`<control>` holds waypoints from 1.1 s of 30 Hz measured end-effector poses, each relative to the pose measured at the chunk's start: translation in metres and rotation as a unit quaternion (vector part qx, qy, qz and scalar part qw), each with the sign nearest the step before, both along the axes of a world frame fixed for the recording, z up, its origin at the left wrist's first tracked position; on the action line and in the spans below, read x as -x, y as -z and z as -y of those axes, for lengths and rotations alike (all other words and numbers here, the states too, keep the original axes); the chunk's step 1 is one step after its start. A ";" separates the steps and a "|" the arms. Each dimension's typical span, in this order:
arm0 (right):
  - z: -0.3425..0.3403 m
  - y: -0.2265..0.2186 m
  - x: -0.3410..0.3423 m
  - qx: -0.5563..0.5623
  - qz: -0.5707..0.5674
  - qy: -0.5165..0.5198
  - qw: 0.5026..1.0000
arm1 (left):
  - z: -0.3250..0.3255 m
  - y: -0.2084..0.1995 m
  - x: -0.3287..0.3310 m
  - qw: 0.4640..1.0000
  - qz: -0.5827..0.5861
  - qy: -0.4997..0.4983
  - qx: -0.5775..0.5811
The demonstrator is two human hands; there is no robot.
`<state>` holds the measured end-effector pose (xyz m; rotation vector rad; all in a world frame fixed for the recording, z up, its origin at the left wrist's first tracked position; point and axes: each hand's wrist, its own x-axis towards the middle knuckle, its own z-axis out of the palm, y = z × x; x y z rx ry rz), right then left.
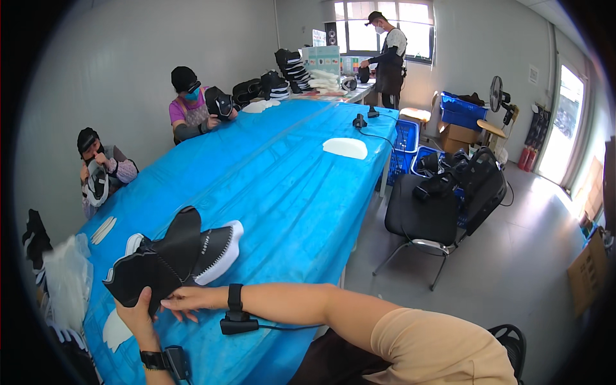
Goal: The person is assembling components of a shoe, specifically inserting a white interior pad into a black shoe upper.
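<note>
My left hand [136, 314] grips the near left end of a black fabric piece [163, 263], with its thumb on top and its fingers mostly hidden underneath. The piece is stitched from several dark panels, and a flap sticks up at its far side. A white, toothed-looking edge [224, 253] curves along its right end. Close beside the held end, my right hand [183, 303] has its fingers spread and slightly bent; its fingertips are by the lower edge, and I cannot tell whether they touch. Partly behind my left hand lies a white flat piece [115, 330].
Blue sheeting [256, 173] covers the long table. On it are a white half-oval piece [345, 148], narrow white strips [104, 230] and a cable with black devices [360, 120]. A black chair [423, 205] stands at the right. Three people work along the table and at the back.
</note>
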<state>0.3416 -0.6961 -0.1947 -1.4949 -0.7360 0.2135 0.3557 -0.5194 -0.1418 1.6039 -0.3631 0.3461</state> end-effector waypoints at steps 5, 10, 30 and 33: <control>0.001 0.006 -0.011 0.022 -0.055 -0.016 0.998 | 0.007 0.003 -0.001 0.999 0.036 -0.023 0.003; -0.035 0.000 -0.011 0.033 -0.050 0.044 0.997 | -0.033 0.011 -0.011 0.997 0.075 -0.008 0.001; 0.013 -0.018 0.016 0.109 0.036 0.218 0.969 | -0.002 0.007 0.010 0.996 0.057 0.008 -0.071; 0.010 -0.022 0.015 0.109 0.024 0.207 0.972 | -0.003 0.005 0.010 0.996 0.069 0.004 -0.065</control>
